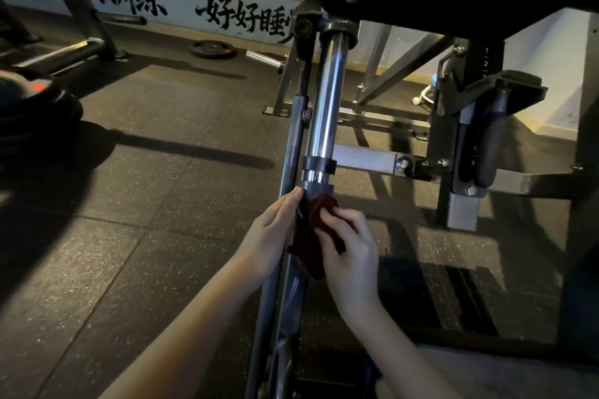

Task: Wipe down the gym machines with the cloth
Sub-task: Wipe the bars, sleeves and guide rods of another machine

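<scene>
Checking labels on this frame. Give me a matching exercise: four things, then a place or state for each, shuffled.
Things:
1. cloth
2. weight plate
3. chrome tube
4. black grip

Places or states:
a. flat on the floor by the lettered wall
b. shiny, rising above the black collar
c. dark red, between the left hand and right hand
d. far right, no hand on it

Pairs: 1-c, 2-a, 3-b, 4-d
</scene>
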Demonstrator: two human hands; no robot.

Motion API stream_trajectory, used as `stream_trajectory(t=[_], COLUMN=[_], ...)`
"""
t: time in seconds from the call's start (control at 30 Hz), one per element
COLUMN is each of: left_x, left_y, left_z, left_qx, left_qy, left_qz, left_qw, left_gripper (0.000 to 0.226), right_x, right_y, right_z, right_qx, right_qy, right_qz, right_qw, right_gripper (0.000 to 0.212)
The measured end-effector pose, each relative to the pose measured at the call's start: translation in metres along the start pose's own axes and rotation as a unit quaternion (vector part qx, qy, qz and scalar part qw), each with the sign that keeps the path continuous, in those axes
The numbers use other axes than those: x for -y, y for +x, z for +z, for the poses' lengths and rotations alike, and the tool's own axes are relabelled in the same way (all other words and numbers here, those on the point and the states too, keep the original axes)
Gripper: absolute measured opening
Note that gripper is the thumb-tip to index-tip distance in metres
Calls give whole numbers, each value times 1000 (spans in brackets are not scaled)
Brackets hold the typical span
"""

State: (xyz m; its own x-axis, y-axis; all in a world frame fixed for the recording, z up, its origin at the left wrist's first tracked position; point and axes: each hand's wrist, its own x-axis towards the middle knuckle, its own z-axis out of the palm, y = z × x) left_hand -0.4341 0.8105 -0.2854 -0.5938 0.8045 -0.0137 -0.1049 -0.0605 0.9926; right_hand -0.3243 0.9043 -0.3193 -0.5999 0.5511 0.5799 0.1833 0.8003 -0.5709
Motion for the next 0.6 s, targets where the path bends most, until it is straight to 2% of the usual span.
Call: stream_trajectory(t=[0.07,0.13,0.2,0.27,0.4,0.6], left_x=[2,6,4,3,4,3], left_y=[-1,-1,-1,0,0,2], left_z=[2,2,2,1,2,7], left_qx=[5,15,21,11,-13,-8], left_qy=[-4,6,9,6,13,8], left_qz=[5,9,9,7,4,6], left_qw=[1000,1000,1000,1000,1000,1000], left_gripper=[33,49,54,47,34,34], right_x=[7,10,9,3,-8,6], right_y=[28,57,58,33,-18,46], right_z=[0,3,5,6,4,9], right_qx=[5,-34,-45,-29,-4,-35], right_qy=[13,3,4,34,44,-1], right_qz=[29,37,43,52,11,32], right_qw=[999,999,998,998,999,999], right_gripper=[28,28,29,29,27,32])
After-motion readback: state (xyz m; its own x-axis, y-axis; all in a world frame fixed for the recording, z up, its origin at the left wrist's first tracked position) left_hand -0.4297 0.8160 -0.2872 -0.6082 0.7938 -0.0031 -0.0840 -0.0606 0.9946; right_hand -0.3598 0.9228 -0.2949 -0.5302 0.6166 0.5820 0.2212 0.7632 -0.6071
